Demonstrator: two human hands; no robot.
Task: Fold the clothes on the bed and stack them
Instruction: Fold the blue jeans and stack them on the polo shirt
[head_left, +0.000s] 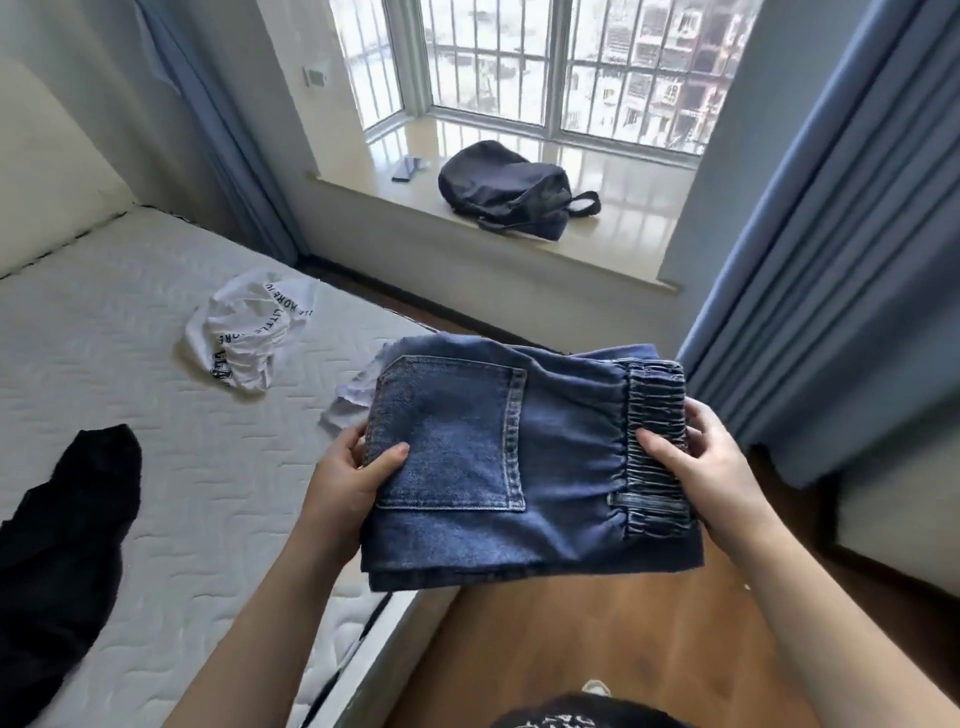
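Both hands are holding the folded jeans (519, 467) in the air over the bed's (156, 441) 3 o'clock edge: the left hand (348, 478) is pinching the 9 o'clock side, thumb on top, and the right hand (711, 467) is clamping the elastic waistband at 3 o'clock. Denim looks thick, fairly heavy and floppy, so supporting both ends is keeping the layers together.

Daylight, bright, entering through barred window (545, 67) at top centre; outside view overexposed, washed out. Strong glare on polished sill (613, 208). Mattress (130, 374) evenly lit, shadows soft. Wide-angle distortion: curtains (841, 234) and walls bow at edges. Focus sharp centrally, slightly soft toward bottom edge.
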